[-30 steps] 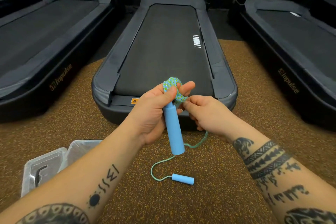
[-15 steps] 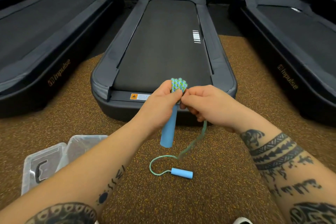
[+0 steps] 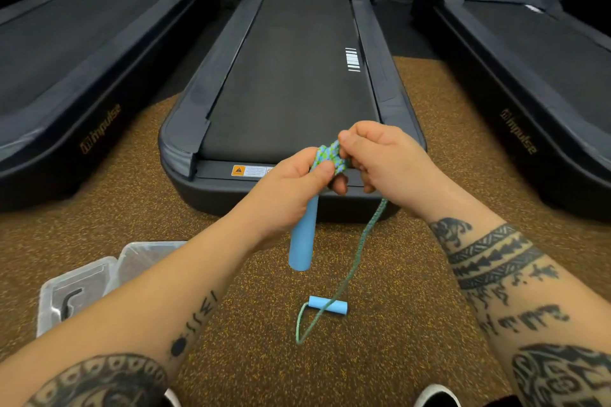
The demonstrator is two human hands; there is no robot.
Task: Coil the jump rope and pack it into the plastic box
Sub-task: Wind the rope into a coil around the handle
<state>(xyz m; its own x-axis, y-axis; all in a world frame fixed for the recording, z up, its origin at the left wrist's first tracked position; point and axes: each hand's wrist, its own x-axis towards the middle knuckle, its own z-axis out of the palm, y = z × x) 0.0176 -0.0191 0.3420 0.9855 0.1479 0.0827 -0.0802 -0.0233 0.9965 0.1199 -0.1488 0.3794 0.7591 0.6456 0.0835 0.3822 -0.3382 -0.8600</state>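
My left hand (image 3: 284, 188) grips one light-blue jump rope handle (image 3: 302, 241), which points down toward the floor. A tight bundle of green-and-blue rope coils (image 3: 330, 158) sits at the top of that handle. My right hand (image 3: 383, 158) pinches the rope at the coils. A loose length of rope (image 3: 360, 251) hangs from my right hand down to the second blue handle (image 3: 329, 306), which lies on the carpet. The clear plastic box (image 3: 145, 254) stands open at the lower left, partly hidden by my left forearm.
The box's clear lid (image 3: 66, 294) lies beside it on the brown speckled carpet. A dark treadmill (image 3: 291, 82) stands straight ahead, with one more treadmill on each side. The tips of my shoes show at the bottom edge.
My right hand has lifted over the coils, adding rope to the bundle. The hanging rope has grown shorter and tauter, and the floor handle has shifted slightly.
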